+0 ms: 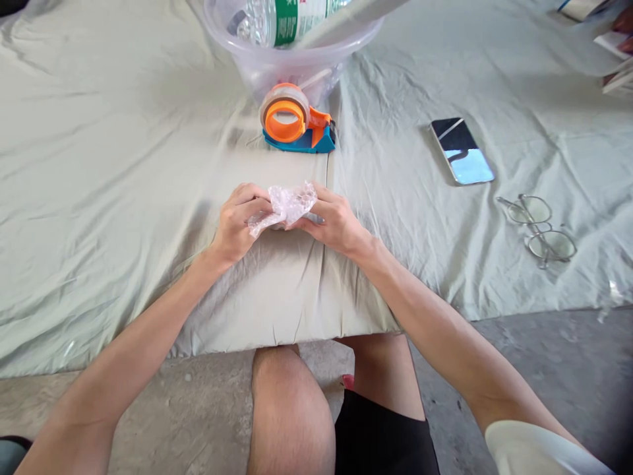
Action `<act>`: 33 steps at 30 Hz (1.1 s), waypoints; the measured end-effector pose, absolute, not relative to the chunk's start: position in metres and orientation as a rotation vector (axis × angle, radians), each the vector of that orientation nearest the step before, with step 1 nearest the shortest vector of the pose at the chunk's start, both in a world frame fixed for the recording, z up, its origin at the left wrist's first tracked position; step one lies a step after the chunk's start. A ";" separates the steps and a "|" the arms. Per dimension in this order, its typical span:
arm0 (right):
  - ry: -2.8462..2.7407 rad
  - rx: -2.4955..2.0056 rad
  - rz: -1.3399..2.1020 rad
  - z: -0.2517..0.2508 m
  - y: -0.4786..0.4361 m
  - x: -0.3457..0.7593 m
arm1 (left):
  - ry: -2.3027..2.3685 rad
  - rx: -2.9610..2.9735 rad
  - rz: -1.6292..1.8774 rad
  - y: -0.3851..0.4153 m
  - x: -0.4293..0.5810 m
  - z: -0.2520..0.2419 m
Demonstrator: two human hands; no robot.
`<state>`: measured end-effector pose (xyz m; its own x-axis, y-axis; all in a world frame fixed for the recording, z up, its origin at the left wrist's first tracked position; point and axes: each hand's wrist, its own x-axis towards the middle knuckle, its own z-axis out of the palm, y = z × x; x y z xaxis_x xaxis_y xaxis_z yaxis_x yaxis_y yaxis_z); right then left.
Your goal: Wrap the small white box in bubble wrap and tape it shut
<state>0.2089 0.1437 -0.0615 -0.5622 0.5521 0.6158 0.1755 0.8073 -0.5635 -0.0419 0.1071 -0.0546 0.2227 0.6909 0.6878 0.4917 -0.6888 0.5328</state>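
Between my two hands is a crumpled piece of clear bubble wrap [287, 203], held just above the cloth near the table's front edge. My left hand [239, 221] grips its left side with bent fingers. On the other side, my right hand [332, 221] has its fingers closed on the wrap. A small greyish patch shows under the wrap by the right fingers; I cannot make out what it is. Beyond the hands stands an orange and blue tape dispenser [297, 122] carrying a roll of clear tape.
Behind the dispenser, a translucent plastic basin [291, 63] holds a green-labelled bottle [297, 20] and a pale roll. A phone [463, 152] and wire-framed glasses [539, 227] lie to the right on the pale green cloth [123, 165]. Printed packets [618, 66] sit at the far right.
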 end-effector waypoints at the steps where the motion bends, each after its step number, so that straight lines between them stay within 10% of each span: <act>1: -2.126 -0.539 0.589 -0.063 0.144 0.207 | 1.134 2.271 1.476 0.108 -0.041 -0.054; 33: -1.983 -0.601 0.467 -0.061 0.125 0.196 | 1.340 2.076 1.791 0.101 -0.015 -0.062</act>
